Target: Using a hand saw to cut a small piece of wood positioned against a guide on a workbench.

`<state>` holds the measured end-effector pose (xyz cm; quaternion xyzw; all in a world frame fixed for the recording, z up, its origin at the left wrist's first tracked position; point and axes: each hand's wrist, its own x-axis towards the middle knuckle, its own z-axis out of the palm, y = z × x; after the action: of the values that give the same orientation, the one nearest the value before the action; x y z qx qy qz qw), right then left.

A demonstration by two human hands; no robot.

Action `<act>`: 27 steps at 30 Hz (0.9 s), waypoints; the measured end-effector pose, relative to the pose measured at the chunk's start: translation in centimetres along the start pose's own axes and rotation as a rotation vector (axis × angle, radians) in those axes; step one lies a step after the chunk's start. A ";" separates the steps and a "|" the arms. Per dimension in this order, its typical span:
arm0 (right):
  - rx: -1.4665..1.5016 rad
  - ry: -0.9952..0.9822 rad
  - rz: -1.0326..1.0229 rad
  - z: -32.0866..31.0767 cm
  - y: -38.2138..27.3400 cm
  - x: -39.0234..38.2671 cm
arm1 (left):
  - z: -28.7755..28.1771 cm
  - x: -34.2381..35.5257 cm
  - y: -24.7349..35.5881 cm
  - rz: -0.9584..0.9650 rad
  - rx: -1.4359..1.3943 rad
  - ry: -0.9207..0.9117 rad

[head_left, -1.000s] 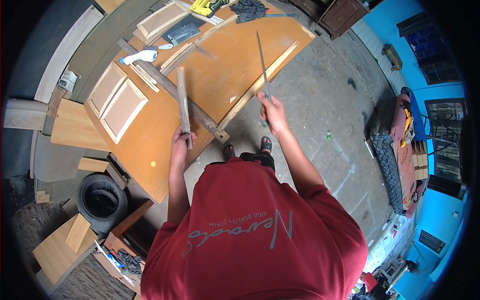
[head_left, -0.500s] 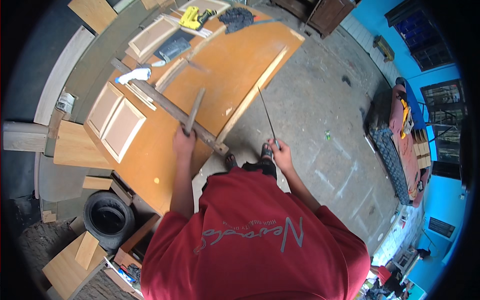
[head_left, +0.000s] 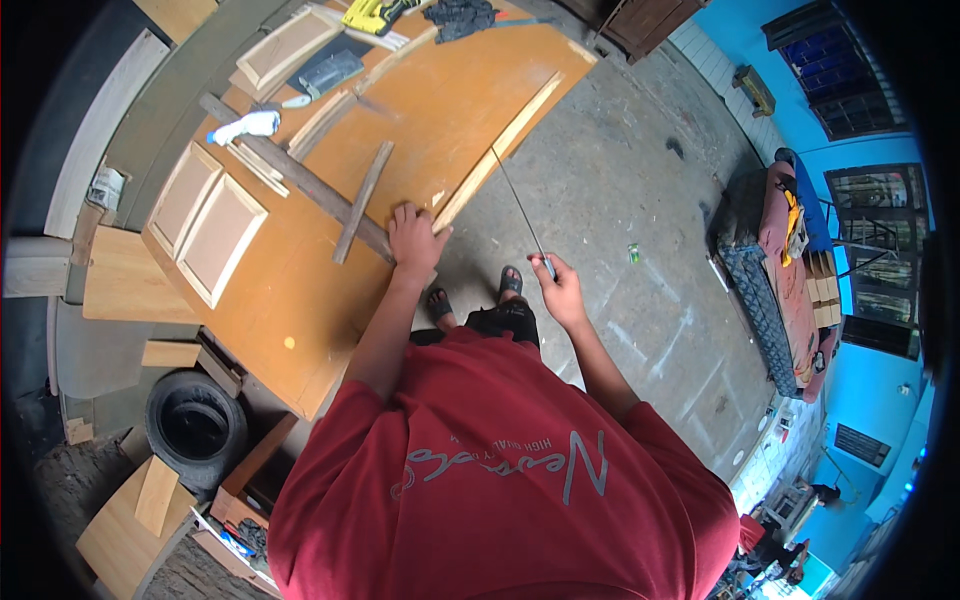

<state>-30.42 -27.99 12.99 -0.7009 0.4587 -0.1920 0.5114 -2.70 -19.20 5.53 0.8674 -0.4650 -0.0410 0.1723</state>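
Observation:
My left hand [head_left: 412, 238] rests palm down, fingers spread, over the near end of a long dark wooden bar [head_left: 310, 182], beside a pale wood strip [head_left: 500, 145] along the table's edge. A short grey-brown stick [head_left: 363, 203] lies across the bar, just left of that hand. My right hand [head_left: 560, 288] is closed round the handle of a long, thin-bladed tool [head_left: 522, 208], which looks like a hand saw seen edge-on. Its blade points away from me, its tip by the pale strip. Under these pieces is an orange-brown tabletop [head_left: 290, 290].
Framed panels [head_left: 232, 238], a white bottle [head_left: 245, 127], a yellow power tool [head_left: 372, 14] and a dark cloth [head_left: 458, 18] lie on the table. Tires [head_left: 195, 425] and boards [head_left: 135, 278] stand at left. A covered couch [head_left: 765, 310] is across the concrete floor at right.
My left hand has let go of the short stick, which now lies on the bar, and has moved right to the bar's near end. My right hand still holds the saw-like tool.

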 end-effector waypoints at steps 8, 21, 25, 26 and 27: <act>-0.154 -0.048 0.005 -1.5 0.2 -1.8 | -6.3 -4.9 0.4 -0.144 -0.277 -0.061; 0.128 -0.334 0.257 4.3 5.2 -2.9 | -9.1 -21.6 -8.7 -0.334 -0.145 0.090; 0.200 -0.383 0.215 9.9 5.0 -1.6 | -8.5 -23.0 -10.1 -0.348 0.069 0.206; 0.210 -0.354 0.156 11.0 5.4 -1.3 | -7.9 -22.4 -9.4 -0.361 0.093 0.240; 0.211 -0.361 0.148 11.9 5.8 -0.6 | -7.0 -21.4 -8.6 -0.367 0.097 0.248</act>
<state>-24.54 -21.33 3.09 -0.6310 0.3874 -0.0721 0.6683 -6.32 4.59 7.25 0.9431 -0.2759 0.0578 0.1762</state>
